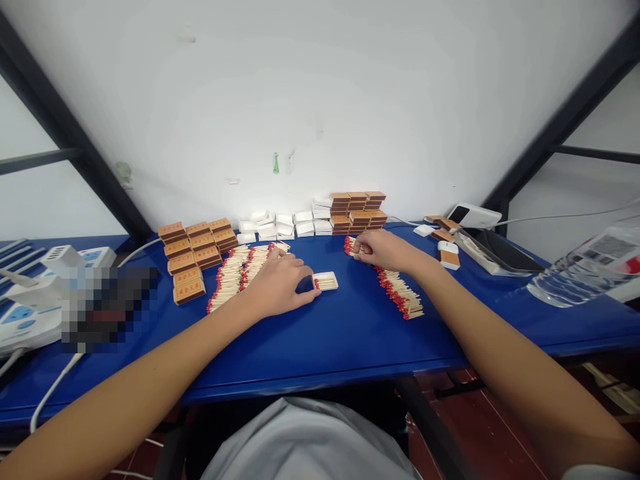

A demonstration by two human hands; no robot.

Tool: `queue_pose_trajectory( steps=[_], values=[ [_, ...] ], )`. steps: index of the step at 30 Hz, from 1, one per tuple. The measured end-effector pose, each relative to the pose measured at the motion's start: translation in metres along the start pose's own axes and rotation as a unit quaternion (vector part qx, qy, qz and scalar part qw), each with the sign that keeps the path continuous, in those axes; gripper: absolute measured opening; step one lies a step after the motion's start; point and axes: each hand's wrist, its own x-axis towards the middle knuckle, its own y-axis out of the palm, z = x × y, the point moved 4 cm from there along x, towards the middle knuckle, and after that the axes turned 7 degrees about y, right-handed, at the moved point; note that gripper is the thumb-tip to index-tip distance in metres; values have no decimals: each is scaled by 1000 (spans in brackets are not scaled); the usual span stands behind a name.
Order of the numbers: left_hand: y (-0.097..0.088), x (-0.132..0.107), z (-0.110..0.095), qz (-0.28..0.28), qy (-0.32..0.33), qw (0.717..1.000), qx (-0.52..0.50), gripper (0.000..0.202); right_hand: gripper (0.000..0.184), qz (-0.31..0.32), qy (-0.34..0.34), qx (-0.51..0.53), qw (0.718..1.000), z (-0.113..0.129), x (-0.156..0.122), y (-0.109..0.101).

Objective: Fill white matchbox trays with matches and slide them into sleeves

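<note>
My left hand point(283, 283) rests beside a small white matchbox tray point(327, 281) with some red-tipped matches in it. Thumb and forefinger hold the tray's left end at its corners, and the other fingers lie over a wide pile of matches point(230, 280). Over on the right, my right hand point(380, 248) is closed in a pinch at the far end of a long row of matches point(400, 293). Its fingertips are on the matches there; how many they grip is hidden.
Filled-looking brown matchboxes point(193, 257) stand stacked at left. White trays point(285, 225) and brown box sleeves point(357, 212) line the wall. A power strip point(30, 317) sits far left. On the right are a white device point(473, 215) and a clear plastic bottle point(590, 267).
</note>
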Motion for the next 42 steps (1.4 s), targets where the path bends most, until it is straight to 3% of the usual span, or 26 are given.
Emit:
queue_pose_trajectory(
  steps=[7,13,19,22,29,33,37,42],
  values=[
    [0,0,0,-5,2,1000,-2,35,21,23,-5,4,1000,2,1,4],
    [0,-1,0,-3,0,1000,-3,35,18,33,-4,28,999,7,-2,2],
    [1,-1,0,-10,4,1000,1,33,25,-7,-95,134,986,46,-16,-4],
    [2,0,0,-4,4,1000,11,34,16,-5,-141,134,981,69,-24,2],
    [4,0,1,6,2,1000,29,34,12,8,-149,122,981,86,-29,13],
    [3,0,2,3,-2,1000,18,34,16,-13,-144,113,983,76,-26,2],
    [1,0,1,-2,-2,1000,0,33,15,-72,-60,49,994,41,-15,-11],
    [1,0,0,6,-4,1000,0,34,13,-35,11,-8,999,5,-4,-8]
  ],
)
